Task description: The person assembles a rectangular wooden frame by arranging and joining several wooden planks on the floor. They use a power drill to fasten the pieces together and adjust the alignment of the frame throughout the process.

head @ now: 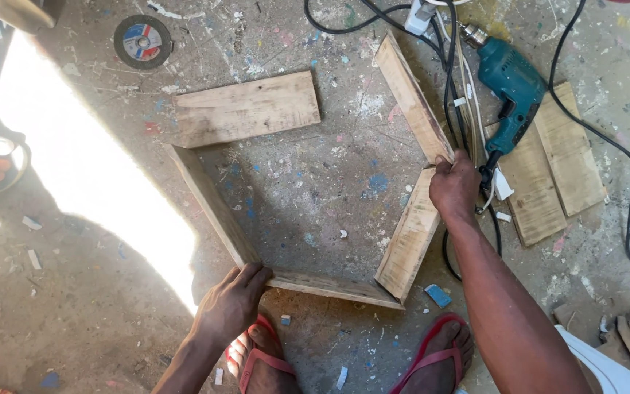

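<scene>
Paint-spattered concrete floor [308, 182] carries a ring of wooden boards set on edge [216, 208] — its gap at twelve o'clock. At six o'clock the left hand [231, 306] rests on the bottom-left corner joint, fingers curled over the wood. At three o'clock the right hand [453, 186] grips the joint between two right-side boards, fingers closed. A teal drill [512, 87] lies at two o'clock — near the right hand.

left hand [231, 306] on frame corner | right hand [453, 186] gripping plank joint [435, 162]
</scene>
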